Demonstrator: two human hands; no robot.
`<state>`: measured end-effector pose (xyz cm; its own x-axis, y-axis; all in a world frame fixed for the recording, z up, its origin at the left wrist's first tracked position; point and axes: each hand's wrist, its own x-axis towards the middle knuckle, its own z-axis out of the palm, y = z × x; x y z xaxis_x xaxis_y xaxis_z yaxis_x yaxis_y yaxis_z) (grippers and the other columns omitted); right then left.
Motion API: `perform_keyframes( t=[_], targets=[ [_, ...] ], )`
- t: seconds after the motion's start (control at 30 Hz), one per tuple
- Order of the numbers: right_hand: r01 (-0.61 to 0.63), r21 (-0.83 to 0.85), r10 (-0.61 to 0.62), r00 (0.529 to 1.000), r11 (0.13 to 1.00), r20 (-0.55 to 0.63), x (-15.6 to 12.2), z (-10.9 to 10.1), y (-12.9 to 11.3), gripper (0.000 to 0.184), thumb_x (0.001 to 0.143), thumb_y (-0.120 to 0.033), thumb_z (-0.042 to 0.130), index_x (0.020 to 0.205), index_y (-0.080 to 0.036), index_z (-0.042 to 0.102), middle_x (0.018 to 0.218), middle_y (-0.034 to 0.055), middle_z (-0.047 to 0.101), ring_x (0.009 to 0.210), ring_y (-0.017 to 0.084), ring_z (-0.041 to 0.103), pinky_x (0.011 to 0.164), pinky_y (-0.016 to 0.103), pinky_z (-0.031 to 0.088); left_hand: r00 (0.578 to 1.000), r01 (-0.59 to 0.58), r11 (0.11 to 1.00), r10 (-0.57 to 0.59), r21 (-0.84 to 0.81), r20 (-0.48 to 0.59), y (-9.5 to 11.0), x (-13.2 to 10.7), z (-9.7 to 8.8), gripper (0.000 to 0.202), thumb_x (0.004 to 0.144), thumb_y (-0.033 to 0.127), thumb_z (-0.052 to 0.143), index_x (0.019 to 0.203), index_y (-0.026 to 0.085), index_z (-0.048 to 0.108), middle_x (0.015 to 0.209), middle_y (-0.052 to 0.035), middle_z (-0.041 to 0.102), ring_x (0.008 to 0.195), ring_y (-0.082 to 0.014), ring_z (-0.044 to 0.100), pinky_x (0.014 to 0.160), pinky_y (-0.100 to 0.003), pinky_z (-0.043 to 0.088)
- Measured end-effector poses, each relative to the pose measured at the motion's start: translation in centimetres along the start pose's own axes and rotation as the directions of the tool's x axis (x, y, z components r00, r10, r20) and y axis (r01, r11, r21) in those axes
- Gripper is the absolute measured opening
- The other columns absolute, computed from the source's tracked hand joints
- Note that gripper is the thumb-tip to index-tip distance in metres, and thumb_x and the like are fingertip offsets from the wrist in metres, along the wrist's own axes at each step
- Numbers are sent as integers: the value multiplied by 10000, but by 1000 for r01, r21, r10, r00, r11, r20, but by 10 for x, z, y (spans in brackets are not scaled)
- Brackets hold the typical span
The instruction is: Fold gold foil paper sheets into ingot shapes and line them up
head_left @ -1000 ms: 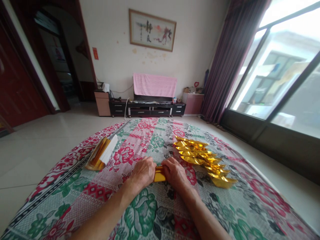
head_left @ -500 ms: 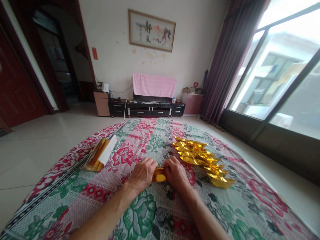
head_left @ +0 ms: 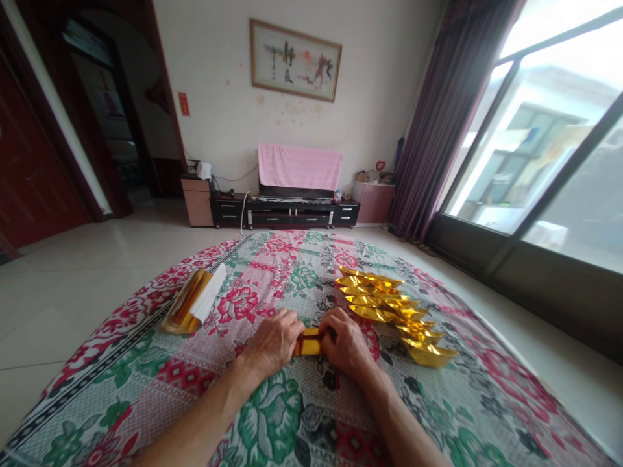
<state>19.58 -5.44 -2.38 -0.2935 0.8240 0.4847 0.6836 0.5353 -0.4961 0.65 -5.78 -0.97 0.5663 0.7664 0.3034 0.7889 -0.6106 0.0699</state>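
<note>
Gold foil strip (head_left: 307,345) between two hands over the cloth-covered counter (head_left: 296,279); whether it touches the cloth cannot be told. The left hand (head_left: 274,338), at the strip's 9 o'clock, has its grip closed on that end; the right hand (head_left: 346,342), at 3 o'clock, likewise grips the other. From the strip, a bundle of gold and white sheets (head_left: 193,302) lies at 10 o'clock, boat-shaped gold foil pieces (head_left: 403,310) at 2 o'clock.

My left forearm (head_left: 207,408) and right forearm (head_left: 396,415) reach forward, slanting toward each other; my left hand (head_left: 272,342) and right hand (head_left: 346,344) sit slightly apart, fingers (head_left: 293,325) curled into a grip.
</note>
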Motion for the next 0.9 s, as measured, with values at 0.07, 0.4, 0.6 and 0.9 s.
perform_keyframes(
  t=[0.07,0.4,0.6,0.9],
  targets=[
    [-1,5,1,1000,1000,3,0,0,0,185,635,-37,450,691,-192,534,816,26,532,774,144,507,698,240,411,1000,-4,1000,4,-7,5,0,0,0,148,813,122,453,822,188,585,845,-42,556,836,-183,491,687,-280,420],
    [29,26,-29,1000,999,-5,0,3,5,195,629,-23,455,688,-178,558,840,35,547,783,141,512,705,240,412,999,5,1000,-4,-19,45,0,0,-1,183,845,154,418,836,189,597,834,-40,552,836,-169,496,702,-269,430],
    [32,59,-31,999,998,-7,-1,0,4,222,635,-21,445,705,-172,592,868,38,560,788,131,529,716,233,426,999,5,1000,-5,-13,46,1,0,-2,186,843,148,418,837,191,599,835,-38,553,838,-172,497,707,-274,436],
    [4,108,-6,1000,994,19,-1,-5,4,245,648,-32,431,680,-167,634,886,42,571,808,126,550,747,231,439,999,10,1000,-10,-13,46,1,1,-2,190,848,156,412,830,190,598,848,-39,557,846,-176,503,701,-277,439]
  ],
)
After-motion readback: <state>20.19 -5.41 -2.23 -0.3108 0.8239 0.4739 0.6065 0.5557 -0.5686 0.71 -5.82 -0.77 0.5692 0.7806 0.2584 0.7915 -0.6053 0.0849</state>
